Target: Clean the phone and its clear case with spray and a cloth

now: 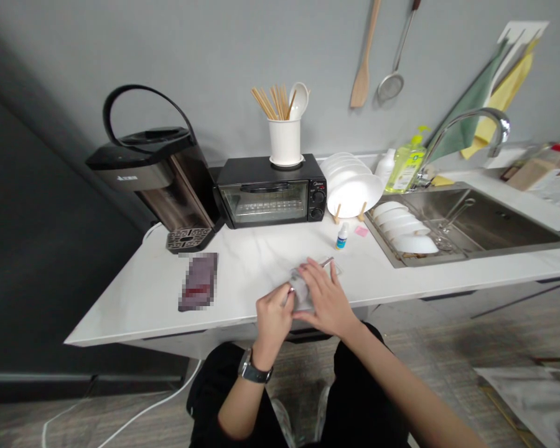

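At the counter's front edge, my left hand, with a watch on its wrist, is closed at the left side of a greyish, partly see-through item. Fingers of my right hand are spread over the right part of that same item. What the item is cannot be made out. Beyond my right fingertips lies a flat clear piece with a thin brownish strip. A small white bottle with a blue label stands farther back, beside a pink piece.
A pixelated dark flat item lies left on the white counter. Behind are a tall black dispenser, a toaster oven with a utensil holder, and racked plates. The sink holds bowls at right.
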A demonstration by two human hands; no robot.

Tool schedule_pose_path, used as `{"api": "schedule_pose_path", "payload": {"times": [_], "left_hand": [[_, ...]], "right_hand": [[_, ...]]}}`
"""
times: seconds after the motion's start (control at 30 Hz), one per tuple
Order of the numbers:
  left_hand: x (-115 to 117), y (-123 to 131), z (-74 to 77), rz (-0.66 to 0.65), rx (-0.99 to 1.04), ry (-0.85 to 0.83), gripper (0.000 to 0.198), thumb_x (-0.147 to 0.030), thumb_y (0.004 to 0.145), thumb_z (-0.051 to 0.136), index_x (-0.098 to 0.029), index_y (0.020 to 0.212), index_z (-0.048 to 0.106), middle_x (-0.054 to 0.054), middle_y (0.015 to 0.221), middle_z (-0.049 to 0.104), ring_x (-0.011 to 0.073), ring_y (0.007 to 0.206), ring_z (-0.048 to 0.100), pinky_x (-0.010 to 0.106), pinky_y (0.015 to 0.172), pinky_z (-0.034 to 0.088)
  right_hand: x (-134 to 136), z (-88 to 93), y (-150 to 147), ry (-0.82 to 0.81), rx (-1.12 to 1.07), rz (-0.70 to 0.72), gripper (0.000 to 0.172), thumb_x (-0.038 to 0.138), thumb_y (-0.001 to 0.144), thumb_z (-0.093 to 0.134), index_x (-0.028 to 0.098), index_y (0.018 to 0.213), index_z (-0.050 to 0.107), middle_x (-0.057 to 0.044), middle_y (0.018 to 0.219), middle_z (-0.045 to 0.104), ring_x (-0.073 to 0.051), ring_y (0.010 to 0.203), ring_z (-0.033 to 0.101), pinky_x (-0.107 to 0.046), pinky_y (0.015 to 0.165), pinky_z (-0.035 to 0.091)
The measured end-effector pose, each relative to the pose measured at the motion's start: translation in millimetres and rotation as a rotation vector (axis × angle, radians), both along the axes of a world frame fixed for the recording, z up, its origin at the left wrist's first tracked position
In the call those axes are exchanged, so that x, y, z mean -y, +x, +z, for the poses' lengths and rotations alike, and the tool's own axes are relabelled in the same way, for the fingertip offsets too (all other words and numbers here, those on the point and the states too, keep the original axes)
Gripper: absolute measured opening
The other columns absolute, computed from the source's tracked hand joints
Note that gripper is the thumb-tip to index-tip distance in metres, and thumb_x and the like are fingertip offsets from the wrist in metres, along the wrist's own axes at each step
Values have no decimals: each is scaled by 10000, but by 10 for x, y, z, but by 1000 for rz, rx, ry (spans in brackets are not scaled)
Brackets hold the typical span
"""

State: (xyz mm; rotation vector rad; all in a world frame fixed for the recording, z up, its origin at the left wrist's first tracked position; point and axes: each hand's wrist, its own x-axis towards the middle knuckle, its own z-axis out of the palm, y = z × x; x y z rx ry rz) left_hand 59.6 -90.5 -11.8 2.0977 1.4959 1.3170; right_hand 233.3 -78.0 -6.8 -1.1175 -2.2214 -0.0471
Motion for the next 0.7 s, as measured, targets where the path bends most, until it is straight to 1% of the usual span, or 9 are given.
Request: {"api": "schedule_pose_path", "payload": {"times": [0.07,0.2,0.23,0.33,0.37,0.47,0.5,0.63,0.7], "left_hand": [[21,7,-1,5,16,20,253,-227,998,531,-227,1105,760,67,991,805,207,850,754,295,814,581],[24,32,37,10,-48,60,283,-241,992,513,-210,880,771,52,716,757,198,630,709,286,662,572],[23,36,55,13,-51,70,284,-237,994,510,-211,892,773,53,724,760,200,640,713,290,680,578],[26,38,100,-3,-29,91,276,-209,1004,517,-225,1142,756,79,1026,806,217,899,765,313,861,592],[28,39,108,-20,-34,99,276,-198,998,520,-223,1140,756,80,1037,806,219,907,766,312,856,594],[45,42,120,-35,-67,138,265,-175,968,511,-203,917,769,65,789,784,211,684,739,295,678,593],[55,43,129,-31,-67,145,266,-172,968,509,-206,927,770,65,792,785,213,688,740,299,683,596],[78,43,199,-17,-69,146,315,-165,996,519,-242,1212,736,80,1133,793,229,1006,760,330,931,588],[66,38,237,-12,-127,133,258,-157,977,531,-212,1057,770,83,965,802,225,857,763,306,806,598]], "right_hand": [[23,6,3,6,-32,-76,856,721,996,396,102,1582,315,-242,1534,482,-422,1546,264,-698,1241,109],[64,13,-10,43,14,41,936,777,960,405,96,1594,303,-242,1562,455,-427,1552,246,-681,1244,146],[61,16,0,48,16,30,928,774,965,397,106,1601,294,-238,1571,448,-426,1554,243,-686,1241,145],[45,23,35,48,-55,-108,935,767,978,363,83,1607,262,-256,1576,429,-443,1566,190,-716,1226,128],[44,21,39,48,-64,-99,951,773,974,365,71,1606,256,-262,1576,424,-444,1568,183,-709,1229,133],[40,4,47,58,-6,66,922,768,968,397,117,1610,274,-230,1582,435,-409,1562,237,-656,1250,157],[29,-4,59,64,-3,65,900,756,973,402,132,1611,281,-223,1580,443,-404,1558,251,-659,1249,158],[-16,-34,96,40,-114,-119,877,729,1003,339,89,1598,275,-247,1568,439,-427,1568,199,-724,1222,143],[-7,-47,74,29,-104,-30,866,733,1005,319,100,1596,282,-236,1577,431,-406,1569,214,-698,1239,142]]}}
